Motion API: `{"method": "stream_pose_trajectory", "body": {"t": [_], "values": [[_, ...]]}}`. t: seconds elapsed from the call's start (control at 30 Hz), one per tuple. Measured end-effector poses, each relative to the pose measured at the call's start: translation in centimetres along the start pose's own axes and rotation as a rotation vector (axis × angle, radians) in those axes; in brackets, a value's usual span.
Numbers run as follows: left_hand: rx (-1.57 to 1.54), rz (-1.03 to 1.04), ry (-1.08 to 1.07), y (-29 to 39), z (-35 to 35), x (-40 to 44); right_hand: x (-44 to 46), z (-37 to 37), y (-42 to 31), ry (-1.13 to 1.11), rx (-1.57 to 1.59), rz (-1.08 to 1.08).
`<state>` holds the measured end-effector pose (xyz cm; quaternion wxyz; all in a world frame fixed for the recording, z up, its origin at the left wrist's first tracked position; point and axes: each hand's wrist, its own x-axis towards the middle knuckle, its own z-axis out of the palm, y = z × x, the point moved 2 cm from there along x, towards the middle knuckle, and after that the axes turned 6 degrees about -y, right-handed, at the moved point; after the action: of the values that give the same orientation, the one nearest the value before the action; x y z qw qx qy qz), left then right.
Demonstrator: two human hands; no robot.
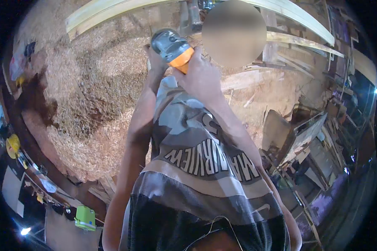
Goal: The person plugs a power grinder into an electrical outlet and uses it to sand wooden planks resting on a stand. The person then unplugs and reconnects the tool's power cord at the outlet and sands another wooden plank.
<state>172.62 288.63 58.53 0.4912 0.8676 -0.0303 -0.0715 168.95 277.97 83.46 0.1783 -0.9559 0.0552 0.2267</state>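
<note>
An orange and dark grey power tool (171, 48) is held out in front of me, its dark rounded head toward the upper left. My right hand (202, 75) is closed around its orange body. Against the tool's left side, my left hand (156, 60) appears closed on it, with the fingers partly hidden behind the dark head. The tool's working face and underside are out of sight. Both forearms reach forward on either side of my grey and black shirt (188, 167).
Wood shavings (88, 92) cover the ground ahead and to the left. A long pale board (113, 16) crosses the top. Scrap wood (305, 138) is piled on the right. A bright green box (85, 217) sits lower left. A blurred round patch hides part of the top.
</note>
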Motion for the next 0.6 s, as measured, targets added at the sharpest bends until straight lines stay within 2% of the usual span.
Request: {"method": "stream_pose_trajectory", "body": {"t": [0.03, 0.1, 0.2, 0.27, 0.33, 0.47, 0.53, 0.57, 0.6], "values": [[-0.449, -0.04, -0.005, -2.9, 2.2, -0.1, 0.0, 0.2, -0.4, 0.011, -0.044, -0.033], [-0.902, -0.082, 0.002, -1.9, 1.6, 0.2, -0.4, -0.1, 0.1, 0.027, 0.009, 0.0], [0.289, 0.01, -0.067, 4.3, -2.3, 0.2, -0.9, -0.3, 1.7, 0.038, 0.045, 0.067], [0.315, 0.045, 0.007, 3.5, -1.5, 0.1, -0.8, -0.2, 2.0, 0.043, 0.027, 0.102], [0.138, 0.02, 0.074, 1.3, -0.9, -0.2, -0.4, -0.1, 1.6, 0.083, 0.037, 0.0], [-0.159, 0.017, 0.129, 0.8, 0.9, 0.5, -0.6, -0.5, 0.8, 0.048, -0.07, -0.005], [0.433, 0.062, 0.01, 3.3, -0.9, 0.5, -0.5, -1.1, 3.5, 0.083, 0.059, 0.189], [0.322, 0.074, 0.034, 4.0, -1.6, 0.2, -0.6, -2.2, 5.2, 0.121, 0.135, 0.169], [0.32, 0.071, 0.031, 3.7, -1.3, 0.1, -0.6, -3.2, 6.5, 0.133, 0.085, 0.225]]}}
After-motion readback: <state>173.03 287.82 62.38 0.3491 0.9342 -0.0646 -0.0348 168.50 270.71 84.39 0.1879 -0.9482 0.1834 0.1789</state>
